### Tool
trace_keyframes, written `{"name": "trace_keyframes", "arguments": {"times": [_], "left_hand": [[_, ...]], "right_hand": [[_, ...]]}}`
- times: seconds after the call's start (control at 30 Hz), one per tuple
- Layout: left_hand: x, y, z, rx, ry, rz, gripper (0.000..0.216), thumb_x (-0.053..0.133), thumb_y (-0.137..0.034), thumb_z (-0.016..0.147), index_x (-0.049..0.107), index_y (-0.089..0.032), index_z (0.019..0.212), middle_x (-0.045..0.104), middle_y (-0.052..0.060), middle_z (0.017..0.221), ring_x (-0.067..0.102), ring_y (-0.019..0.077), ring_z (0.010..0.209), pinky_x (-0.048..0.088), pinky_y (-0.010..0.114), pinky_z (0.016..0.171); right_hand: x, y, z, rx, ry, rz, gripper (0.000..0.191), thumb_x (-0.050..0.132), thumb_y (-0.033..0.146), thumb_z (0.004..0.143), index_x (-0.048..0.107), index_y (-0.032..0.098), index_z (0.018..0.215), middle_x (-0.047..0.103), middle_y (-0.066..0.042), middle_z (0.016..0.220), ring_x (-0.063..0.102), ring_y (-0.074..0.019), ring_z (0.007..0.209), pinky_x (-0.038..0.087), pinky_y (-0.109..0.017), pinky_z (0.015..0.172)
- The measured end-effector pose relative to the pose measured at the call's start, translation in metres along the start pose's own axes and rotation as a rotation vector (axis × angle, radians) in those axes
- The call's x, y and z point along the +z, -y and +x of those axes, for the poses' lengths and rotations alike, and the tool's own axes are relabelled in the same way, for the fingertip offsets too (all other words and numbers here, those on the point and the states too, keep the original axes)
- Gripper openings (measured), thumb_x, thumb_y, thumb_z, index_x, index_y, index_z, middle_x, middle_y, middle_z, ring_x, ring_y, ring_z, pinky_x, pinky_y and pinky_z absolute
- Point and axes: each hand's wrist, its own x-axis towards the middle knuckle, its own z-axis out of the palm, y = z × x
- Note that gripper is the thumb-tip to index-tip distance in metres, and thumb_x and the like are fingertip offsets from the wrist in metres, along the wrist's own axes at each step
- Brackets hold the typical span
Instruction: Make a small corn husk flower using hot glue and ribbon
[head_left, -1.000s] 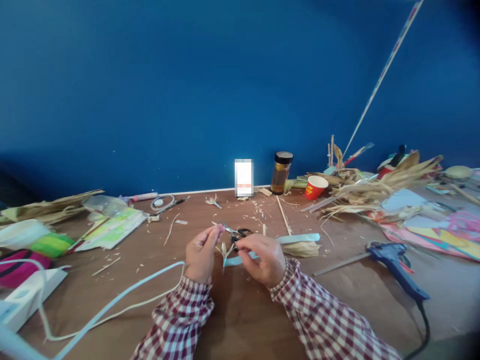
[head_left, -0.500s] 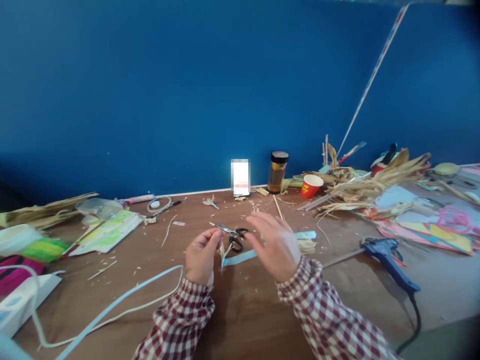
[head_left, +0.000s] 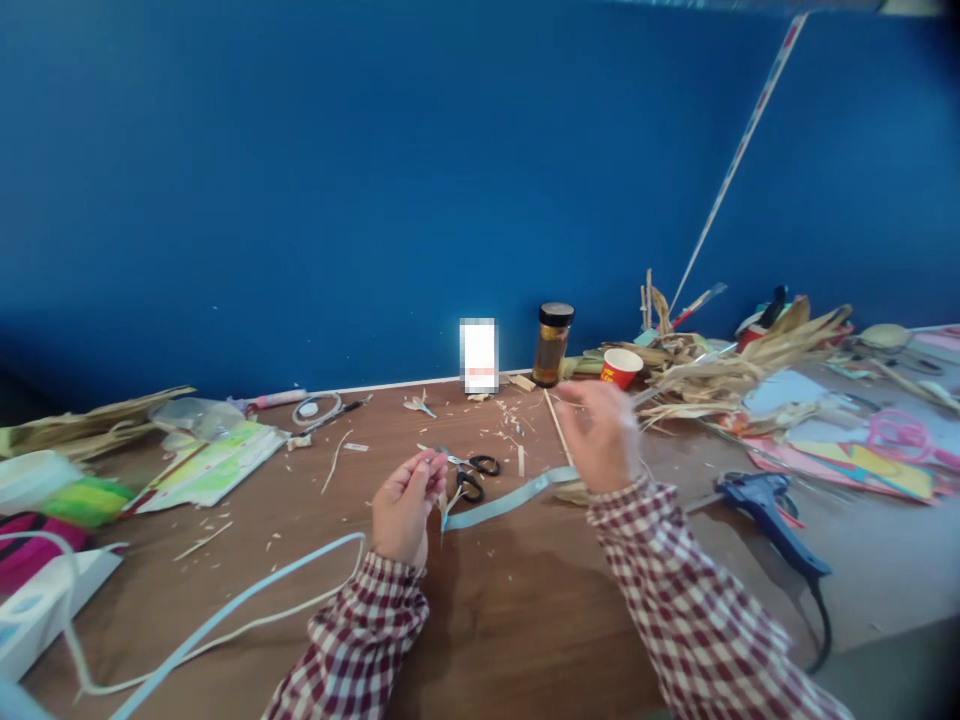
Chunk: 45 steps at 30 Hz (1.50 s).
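Observation:
My left hand (head_left: 405,505) is closed, thumb and fingertips pinched together over the middle of the table. Whatever lies in the pinch is too small to name. Just below its fingertips is a small piece of dried husk with a pale blue tip (head_left: 445,518), from which a light blue ribbon (head_left: 510,503) runs to the right. Black-handled scissors (head_left: 471,485) lie beyond that hand, blades partly behind the fingers. My right hand (head_left: 604,430) is raised near the ribbon's far end and a thin stick (head_left: 557,425); motion smears its fingers.
A glue gun (head_left: 769,510) lies at right, below heaped dried husks (head_left: 750,350). Behind my right hand stand a red paper cup (head_left: 621,366) and a dark-lidded jar (head_left: 553,350). A lit phone (head_left: 480,355) leans at the wall. Left are cables (head_left: 255,580) and a power strip (head_left: 52,610).
My right hand has moved right and away from my left hand, uncovering more of the blue ribbon. My left hand keeps its pinch in nearly the same place.

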Motion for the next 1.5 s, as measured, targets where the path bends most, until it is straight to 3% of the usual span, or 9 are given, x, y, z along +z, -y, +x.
{"name": "trace_keyframes", "arguments": {"times": [0.23,0.47,0.63,0.77,0.87,1.03,1.23,1.37,1.5], "left_hand": [[0.004,0.007,-0.005,-0.031,0.284,-0.049,0.027,0.069,-0.023,0.064,0.067,-0.012,0.088,0.070,0.009,0.087,0.063,0.0202,0.089,0.047,0.034,0.084],[0.005,0.007,-0.010,-0.020,0.386,-0.020,0.037,0.066,-0.022,0.066,0.064,-0.013,0.102,0.069,0.010,0.097,0.062,0.0215,0.092,0.046,0.036,0.087],[0.006,0.005,-0.015,-0.071,0.402,0.013,0.038,0.066,-0.024,0.067,0.063,-0.012,0.103,0.068,0.013,0.099,0.062,0.0226,0.092,0.046,0.038,0.087],[0.005,0.004,-0.015,-0.046,0.370,0.051,0.041,0.066,-0.025,0.068,0.060,-0.012,0.107,0.067,0.015,0.102,0.063,0.0228,0.092,0.047,0.038,0.085],[0.004,0.005,-0.014,0.003,0.350,0.076,0.044,0.065,-0.026,0.070,0.057,-0.013,0.111,0.066,0.015,0.103,0.063,0.0213,0.091,0.048,0.035,0.081],[0.003,0.006,-0.013,0.071,0.331,0.170,0.048,0.064,-0.030,0.071,0.054,-0.014,0.115,0.064,0.014,0.106,0.063,0.0177,0.085,0.050,0.030,0.074],[0.003,0.005,-0.013,0.062,0.250,0.205,0.044,0.066,-0.033,0.068,0.059,-0.013,0.108,0.068,0.009,0.088,0.061,0.0116,0.067,0.050,0.023,0.061],[0.004,0.004,-0.013,0.053,0.209,0.189,0.043,0.068,-0.033,0.065,0.061,-0.014,0.103,0.069,0.006,0.079,0.059,0.0100,0.062,0.048,0.021,0.058],[0.005,0.004,-0.013,0.099,0.195,0.185,0.041,0.067,-0.036,0.067,0.063,-0.014,0.101,0.068,0.007,0.083,0.059,0.0102,0.062,0.047,0.022,0.058]], "right_hand": [[0.037,0.065,-0.034,-0.175,0.482,0.164,0.020,0.055,0.034,0.080,0.065,0.025,0.095,0.060,-0.003,0.088,0.047,-0.0196,0.090,0.040,-0.033,0.078],[0.044,0.053,-0.031,-0.124,0.576,0.200,0.013,0.054,0.028,0.082,0.064,0.021,0.082,0.060,-0.003,0.084,0.049,-0.0163,0.085,0.040,-0.030,0.076],[0.045,0.036,-0.021,0.093,0.679,0.388,0.010,0.054,0.022,0.078,0.061,0.017,0.074,0.062,-0.001,0.075,0.054,-0.0120,0.070,0.042,-0.025,0.066],[0.037,0.006,-0.003,0.244,0.501,0.360,0.021,0.047,0.031,0.081,0.061,0.016,0.079,0.064,-0.003,0.073,0.056,-0.0131,0.065,0.043,-0.026,0.062],[0.029,-0.029,0.010,0.353,0.239,-0.029,0.030,0.044,0.041,0.082,0.063,0.017,0.081,0.064,-0.009,0.080,0.057,-0.0218,0.079,0.043,-0.038,0.071],[0.022,-0.071,0.012,0.259,0.177,-0.400,0.058,0.063,0.034,0.068,0.047,0.020,0.122,0.045,-0.018,0.126,0.033,-0.0357,0.120,0.030,-0.057,0.086],[0.019,-0.071,0.014,0.249,0.122,-0.205,0.037,0.043,0.039,0.083,0.061,0.013,0.102,0.061,-0.016,0.100,0.048,-0.0276,0.107,0.034,-0.046,0.091],[0.016,-0.052,0.015,0.243,0.152,0.027,0.075,0.053,0.051,0.074,0.027,0.017,0.136,0.030,-0.017,0.138,0.023,-0.0301,0.128,0.028,-0.050,0.096],[0.012,-0.015,0.008,0.274,0.365,0.501,0.057,0.010,0.051,0.089,0.011,0.024,0.140,0.041,-0.013,0.132,0.045,-0.0214,0.116,0.042,-0.042,0.084]]}}
